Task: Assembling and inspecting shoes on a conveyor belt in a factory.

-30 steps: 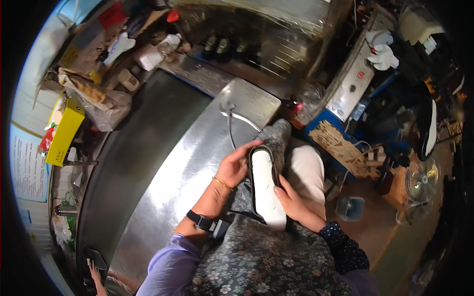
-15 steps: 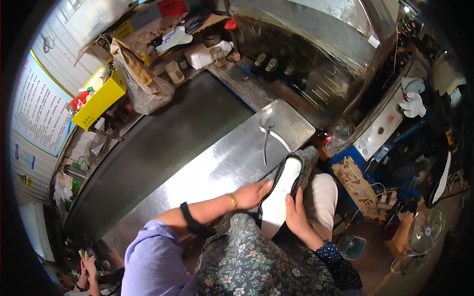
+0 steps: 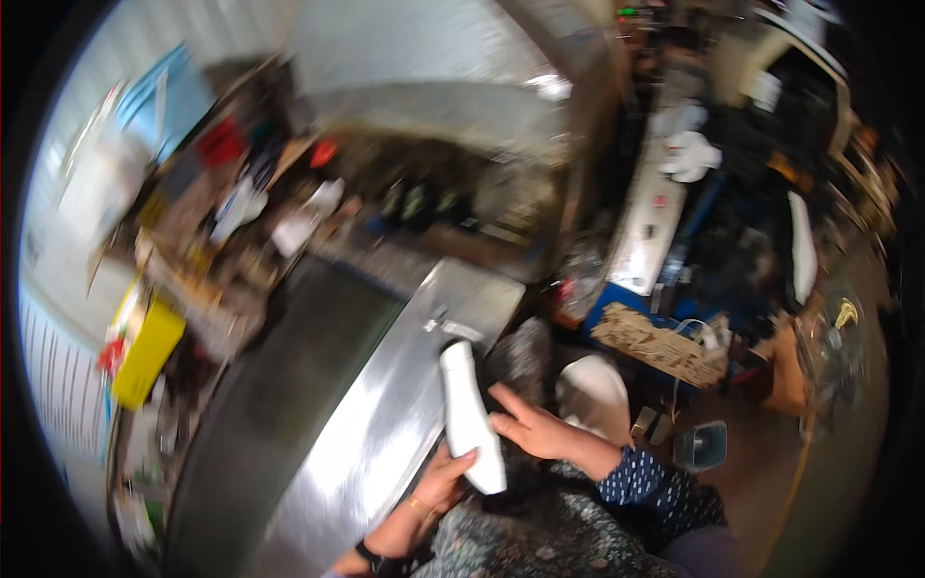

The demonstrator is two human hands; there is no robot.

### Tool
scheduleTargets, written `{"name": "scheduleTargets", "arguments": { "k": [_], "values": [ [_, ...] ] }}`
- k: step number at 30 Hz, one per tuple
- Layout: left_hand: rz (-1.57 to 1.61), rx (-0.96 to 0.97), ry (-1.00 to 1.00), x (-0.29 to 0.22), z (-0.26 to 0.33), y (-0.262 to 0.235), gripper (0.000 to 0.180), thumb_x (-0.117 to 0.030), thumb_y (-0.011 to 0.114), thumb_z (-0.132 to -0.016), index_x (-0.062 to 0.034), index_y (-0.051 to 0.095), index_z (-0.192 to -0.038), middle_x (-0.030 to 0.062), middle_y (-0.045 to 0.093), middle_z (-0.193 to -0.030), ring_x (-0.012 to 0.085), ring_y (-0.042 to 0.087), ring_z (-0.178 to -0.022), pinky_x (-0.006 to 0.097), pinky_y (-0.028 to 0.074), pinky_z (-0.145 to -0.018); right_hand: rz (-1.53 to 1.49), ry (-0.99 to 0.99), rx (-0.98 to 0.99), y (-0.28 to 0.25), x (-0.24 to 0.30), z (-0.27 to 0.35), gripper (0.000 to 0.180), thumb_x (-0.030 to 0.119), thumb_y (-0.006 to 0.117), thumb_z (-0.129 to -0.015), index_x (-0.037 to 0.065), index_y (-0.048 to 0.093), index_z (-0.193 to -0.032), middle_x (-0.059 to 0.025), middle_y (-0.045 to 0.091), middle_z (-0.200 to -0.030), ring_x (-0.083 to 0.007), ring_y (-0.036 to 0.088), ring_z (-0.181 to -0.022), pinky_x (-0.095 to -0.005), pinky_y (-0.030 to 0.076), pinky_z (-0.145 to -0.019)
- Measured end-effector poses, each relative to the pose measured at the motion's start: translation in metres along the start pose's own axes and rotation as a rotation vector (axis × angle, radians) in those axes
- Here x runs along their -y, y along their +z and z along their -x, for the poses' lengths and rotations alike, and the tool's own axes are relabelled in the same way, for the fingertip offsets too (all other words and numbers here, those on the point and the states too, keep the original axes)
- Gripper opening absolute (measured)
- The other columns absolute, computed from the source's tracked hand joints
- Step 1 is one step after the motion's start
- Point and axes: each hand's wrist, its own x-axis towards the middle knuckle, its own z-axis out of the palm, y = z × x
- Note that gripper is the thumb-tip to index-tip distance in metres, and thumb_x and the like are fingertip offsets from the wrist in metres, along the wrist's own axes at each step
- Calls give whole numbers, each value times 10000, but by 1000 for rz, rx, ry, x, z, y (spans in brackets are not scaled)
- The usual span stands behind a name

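A white shoe sole (image 3: 466,414) slants over my lap, with a dark part showing behind its far end. It looks like the underside of a shoe, but blur hides the detail. My left hand (image 3: 448,478) grips it near its close end, thumb lying over the white face. Just right of the sole, my right hand (image 3: 535,431) has its fingers stretched out and spread, apparently holding nothing. Beyond the sole's far end, a metal hand tool (image 3: 439,326), smeared by motion, lies on the shiny metal table (image 3: 361,429).
A dark belt (image 3: 279,385) runs left of the metal table. Beside it are a yellow box (image 3: 147,353) and a cluttered shelf. Several dark shoes (image 3: 417,201) stand at the back. To the right are a blue-framed machine (image 3: 602,299) and a plastic tub (image 3: 700,446) on the floor.
The view has swung right and blurred. My right hand has come off the sole and opened its fingers. My left hand has shifted toward the sole's close end, thumb now on top.
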Motion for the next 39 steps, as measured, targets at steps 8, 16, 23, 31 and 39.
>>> {"name": "scheduleTargets", "arguments": {
  "k": [8, 16, 23, 31, 39],
  "values": [
    [-902, -464, 347, -39, 63, -38, 558, -191, 685, -880, 4, 490, -1365, 229, 559, -1285, 346, 591, -1097, 405, 489, -939, 1240, -170, -885, -322, 57, 123, 259, 217, 643, -843, 65, 705, -1042, -165, 690, -1016, -349, 646, -962, -440, 511, -848],
    [-1591, -124, 420, -11, 34, -20, 395, -129, 639, -868, -87, 605, -1260, 184, 653, -1116, 383, 625, -1013, 463, 514, -854, 857, 292, -1554, -404, 14, 195, 804, 262, 832, -575, 129, 535, -1310, -190, 487, -1284, -394, 537, -1147, -446, 461, -945],
    [-959, 244, 524, -38, -15, 65, 438, -228, 658, -936, -16, 565, -1308, 160, 656, -1204, 204, 637, -1103, 303, 493, -939, 1018, -305, -1400, -286, 25, 170, 911, 174, 796, -561, 65, 425, -1386, -200, 462, -1367, -398, 476, -1242, -456, 382, -1052],
    [370, -30, 400, -50, -62, 110, 535, -455, 388, -1034, -24, 511, -1327, 142, 584, -1286, 218, 571, -1151, 352, 424, -1031, 323, -470, -332, -53, 52, 94, 1135, 398, 856, -721, 12, 146, -1518, -274, 272, -1498, -374, 460, -1288, -470, 392, -1054],
    [-1241, 109, 366, -21, -5, 50, 372, -380, 577, -965, -45, 674, -1097, 170, 688, -969, 335, 672, -909, 377, 527, -792, -86, -67, 625, -1, -57, 71, 834, 245, 678, -918, -39, 171, -1516, -133, 370, -1494, -156, 360, -1356, -290, 315, -1102]
  ]
}}
